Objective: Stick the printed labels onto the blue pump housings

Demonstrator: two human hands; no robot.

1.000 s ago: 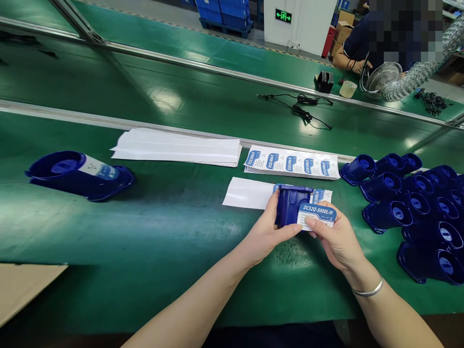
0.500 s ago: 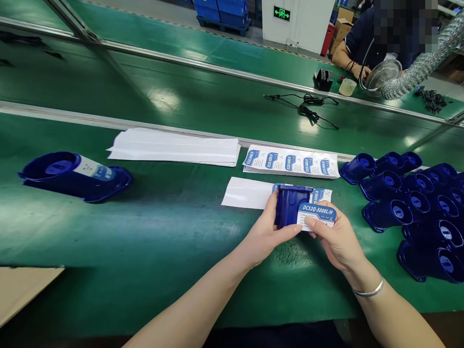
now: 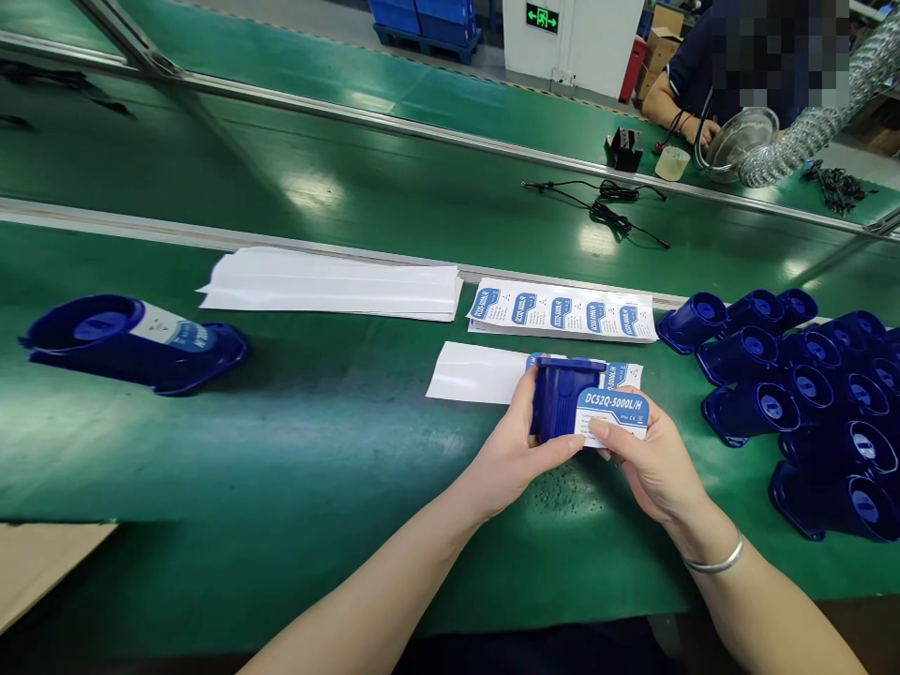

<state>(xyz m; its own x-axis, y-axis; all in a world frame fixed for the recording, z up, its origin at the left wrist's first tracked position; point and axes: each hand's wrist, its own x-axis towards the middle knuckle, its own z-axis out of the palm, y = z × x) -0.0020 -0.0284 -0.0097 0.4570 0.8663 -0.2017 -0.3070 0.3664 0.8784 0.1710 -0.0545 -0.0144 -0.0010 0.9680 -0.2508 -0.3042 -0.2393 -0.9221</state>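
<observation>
My left hand (image 3: 520, 441) is closed around a dark blue plastic housing (image 3: 559, 398), thumb along its lower edge. A blue and white label (image 3: 613, 412) printed "DC52Q-5000L/H" is pinched in my right hand (image 3: 651, 455). The label lies against the right part of the housing; whether it is stuck there I cannot tell. Beneath, a partly used label strip (image 3: 478, 373) lies on the bench, its left part blank white. Behind it rests a stack of label sheets (image 3: 562, 309). At the left, another blue housing (image 3: 133, 342) bears a label on its side.
Several blue housings (image 3: 773, 408) stand grouped at the right. White backing sheets (image 3: 330, 286) lie by the rail. Black cables (image 3: 615, 206) rest on the belt beyond. A co-worker (image 3: 693, 84) sits across, near a flexible duct (image 3: 808, 155). Cardboard (image 3: 49, 567) is at lower left.
Both hands keep the same hold on the housing and label. The view has shifted slightly, and the cables on the belt have moved a little to the right.
</observation>
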